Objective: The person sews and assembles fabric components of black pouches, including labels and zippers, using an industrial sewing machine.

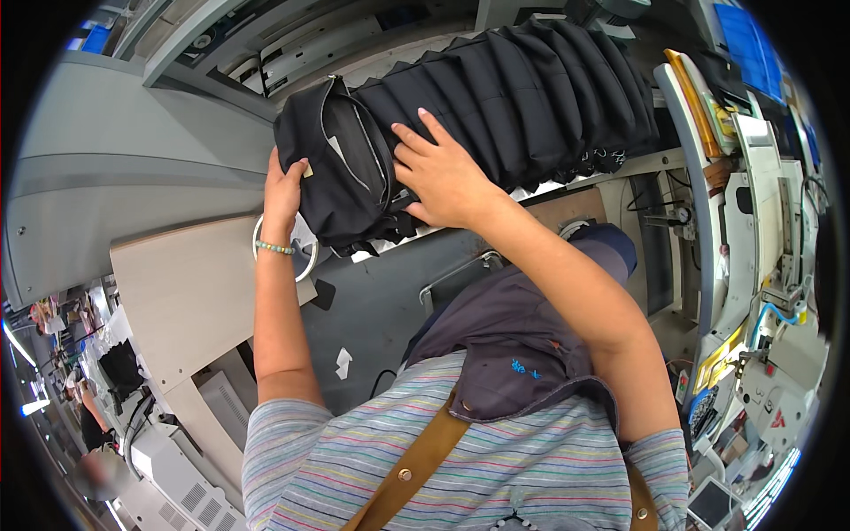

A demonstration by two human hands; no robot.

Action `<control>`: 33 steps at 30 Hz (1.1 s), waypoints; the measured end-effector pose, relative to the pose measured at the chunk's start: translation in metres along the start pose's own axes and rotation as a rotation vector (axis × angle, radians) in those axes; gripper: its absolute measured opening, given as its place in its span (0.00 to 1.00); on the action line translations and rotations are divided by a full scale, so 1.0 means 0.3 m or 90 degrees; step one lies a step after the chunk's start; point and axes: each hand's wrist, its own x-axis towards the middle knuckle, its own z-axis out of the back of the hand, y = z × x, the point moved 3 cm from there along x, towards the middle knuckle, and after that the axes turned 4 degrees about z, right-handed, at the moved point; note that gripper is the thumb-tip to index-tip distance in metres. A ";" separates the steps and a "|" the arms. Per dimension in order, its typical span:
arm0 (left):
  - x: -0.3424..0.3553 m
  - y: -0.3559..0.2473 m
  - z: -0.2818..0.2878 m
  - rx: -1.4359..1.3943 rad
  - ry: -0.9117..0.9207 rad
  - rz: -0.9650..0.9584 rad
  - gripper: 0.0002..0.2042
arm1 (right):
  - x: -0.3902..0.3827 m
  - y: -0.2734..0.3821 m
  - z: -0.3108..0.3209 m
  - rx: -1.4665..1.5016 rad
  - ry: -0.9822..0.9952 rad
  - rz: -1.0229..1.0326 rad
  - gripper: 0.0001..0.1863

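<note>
A black fabric bag [305, 133] stands at the left end of a packed row of similar black bags [522, 97]. Its zipped opening gapes, showing a grey lining [350, 133] and a white label inside. My left hand [283, 190] grips the bag's left side, thumb in front beside a small pale tag [307, 169]; some fingers are hidden behind the fabric. Across the gap, my right hand [443, 177] rests with fingers spread on the neighbouring bag, right of the zipped opening. Its thumb points toward the bag's lower edge.
The row sits on a narrow pale ledge [660, 163]. Left of it stand a grey machine panel [133, 124] and a pale board [186, 292]. A metal handle [460, 276] lies below the ledge. Folders and papers [699, 106] are stacked at the right, near other machines.
</note>
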 end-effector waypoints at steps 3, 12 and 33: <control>0.000 -0.003 0.003 0.138 -0.053 -0.049 0.39 | -0.012 -0.001 0.007 -0.005 -0.021 -0.052 0.39; -0.083 -0.132 -0.091 0.467 -0.126 -0.189 0.42 | -0.061 -0.026 0.032 0.149 -0.128 -0.124 0.45; -0.084 -0.119 -0.152 0.549 -0.249 -0.173 0.36 | -0.074 0.148 -0.012 -0.026 -0.039 -0.041 0.34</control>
